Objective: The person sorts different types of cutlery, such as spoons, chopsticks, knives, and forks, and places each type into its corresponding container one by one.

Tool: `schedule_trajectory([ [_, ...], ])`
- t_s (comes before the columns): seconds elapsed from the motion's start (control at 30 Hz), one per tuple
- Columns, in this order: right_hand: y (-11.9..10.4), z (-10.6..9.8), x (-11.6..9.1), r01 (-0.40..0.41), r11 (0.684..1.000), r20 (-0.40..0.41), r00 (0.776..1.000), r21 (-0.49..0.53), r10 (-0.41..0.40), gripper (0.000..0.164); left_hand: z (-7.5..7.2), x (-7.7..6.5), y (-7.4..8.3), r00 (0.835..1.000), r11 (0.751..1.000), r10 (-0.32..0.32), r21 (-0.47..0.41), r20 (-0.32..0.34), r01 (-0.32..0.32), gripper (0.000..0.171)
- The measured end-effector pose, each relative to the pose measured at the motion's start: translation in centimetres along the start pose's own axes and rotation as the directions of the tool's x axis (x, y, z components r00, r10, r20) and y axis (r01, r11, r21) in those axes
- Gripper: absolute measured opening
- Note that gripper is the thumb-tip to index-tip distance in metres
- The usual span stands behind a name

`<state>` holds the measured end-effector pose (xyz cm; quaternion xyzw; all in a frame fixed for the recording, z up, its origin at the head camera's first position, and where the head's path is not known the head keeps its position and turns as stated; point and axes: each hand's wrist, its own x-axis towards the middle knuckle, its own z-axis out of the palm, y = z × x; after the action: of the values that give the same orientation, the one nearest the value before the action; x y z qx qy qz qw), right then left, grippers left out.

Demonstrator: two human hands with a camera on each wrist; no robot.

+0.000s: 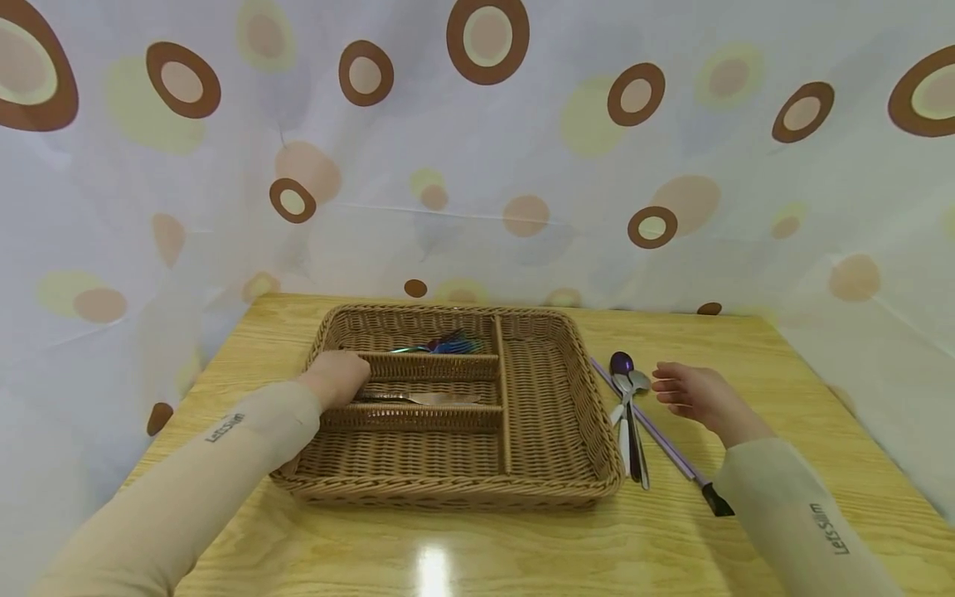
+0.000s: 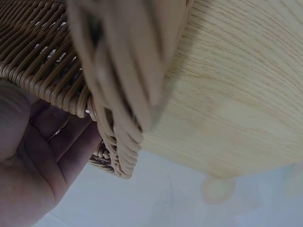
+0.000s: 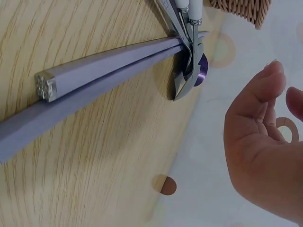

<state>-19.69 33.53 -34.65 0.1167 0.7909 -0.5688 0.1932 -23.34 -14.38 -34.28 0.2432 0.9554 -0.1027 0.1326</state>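
My left hand (image 1: 339, 377) is at the left side of the wicker cutlery basket (image 1: 448, 485), over the end of its middle compartment. In the left wrist view its fingertips go out of sight behind a wicker edge, so I cannot tell what they hold. Close by lie silvery knives (image 1: 440, 399) in that compartment. Blue-green forks (image 1: 455, 346) occupy the back one. My right hand (image 1: 701, 398) hovers just right of several spoons, among them a purple-bowled spoon (image 1: 621, 362). Loosely bent, its fingers hold nothing in the right wrist view.
Lilac chopsticks (image 3: 109, 66) lie slanting under the spoons, right of the basket. A dark-bristled brush (image 1: 718, 501) shows near my right sleeve. Behind the wooden table (image 1: 358, 555) hangs a spotted curtain (image 1: 477, 149).
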Motion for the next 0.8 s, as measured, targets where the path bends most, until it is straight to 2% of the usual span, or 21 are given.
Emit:
schedule_trajectory([
  [0.17, 0.0, 0.8, 0.3, -0.002, 0.996, -0.033, 0.999, -0.084, -0.001, 0.056, -0.1, -0.3, -0.1, 1.000, 0.999, -0.023, -0.039, -0.002, 0.023, 0.037],
  [0.23, 0.2, 1.3, 0.5, -0.010, 0.988, -0.044, 0.999, -0.157, 0.003, 0.055, -0.1, -0.4, -0.1, 1.000, 0.999, -0.026, -0.044, -0.010, 0.025, 0.039],
  [0.4, 0.8, 2.1, 0.9, -0.051, 0.935, -0.086, 0.996, -0.350, 0.022, 0.046, -0.1, -0.6, 0.0, 0.999, 0.999, -0.025, -0.038, -0.043, 0.024, 0.037],
  [0.53, 1.2, 2.8, 1.6, -0.059, 0.897, -0.115, 0.993, -0.439, 0.010, 0.037, -0.1, -0.5, 0.1, 0.997, 0.999, -0.028, -0.026, -0.066, 0.026, 0.032],
  [0.6, 1.3, 3.1, 2.0, -0.066, 0.871, -0.117, 0.993, -0.487, 0.010, 0.038, -0.1, -0.5, 0.2, 0.997, 0.999, -0.033, -0.028, -0.068, 0.031, 0.029],
  [0.77, 1.2, 4.2, 2.4, -0.036, 0.752, -0.092, 0.995, -0.658, -0.033, 0.044, -0.3, -0.7, 0.2, 0.996, 0.998, -0.041, -0.048, -0.075, 0.037, 0.026],
  [0.8, 1.2, 4.5, 2.3, -0.025, 0.738, -0.089, 0.995, -0.674, -0.047, 0.044, -0.4, -0.7, 0.2, 0.996, 0.998, -0.041, -0.047, -0.080, 0.037, 0.026],
])
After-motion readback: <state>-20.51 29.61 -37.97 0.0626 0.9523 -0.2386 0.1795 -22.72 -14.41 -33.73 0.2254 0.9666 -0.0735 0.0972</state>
